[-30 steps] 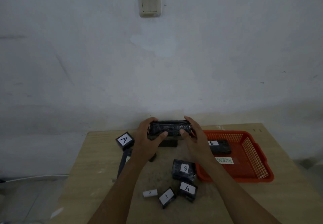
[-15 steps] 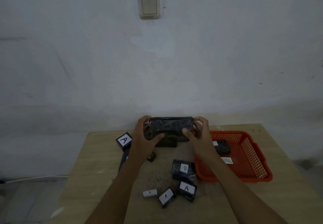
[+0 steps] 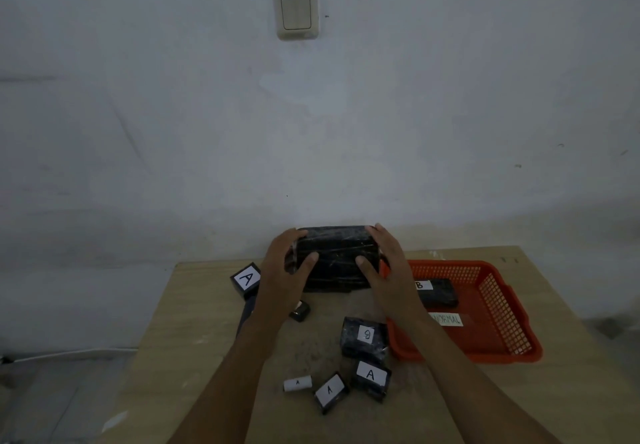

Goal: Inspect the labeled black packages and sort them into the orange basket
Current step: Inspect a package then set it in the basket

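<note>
A large black plastic-wrapped package [image 3: 334,258] is held up above the back of the table, its broad face toward me. My left hand [image 3: 284,267] grips its left end and my right hand [image 3: 384,263] grips its right end, thumbs on the front. No label shows on this face. The orange basket [image 3: 502,308] lies to the right and holds one black package marked B [image 3: 438,291]. Loose on the table are a package marked B [image 3: 363,338], two marked A [image 3: 371,376] [image 3: 330,391], and a cube marked A [image 3: 246,280].
A small white roll [image 3: 298,383] lies near the front packages. A little dark object [image 3: 300,311] sits under my left wrist. Another dark package [image 3: 245,313] is partly hidden by my left forearm. A white label [image 3: 446,319] is stuck inside the basket. The wall stands close behind the wooden table [image 3: 180,357].
Both hands have rotated the large package, so its broad face now points at me instead of its narrow edge. It also sits slightly higher in my grip.
</note>
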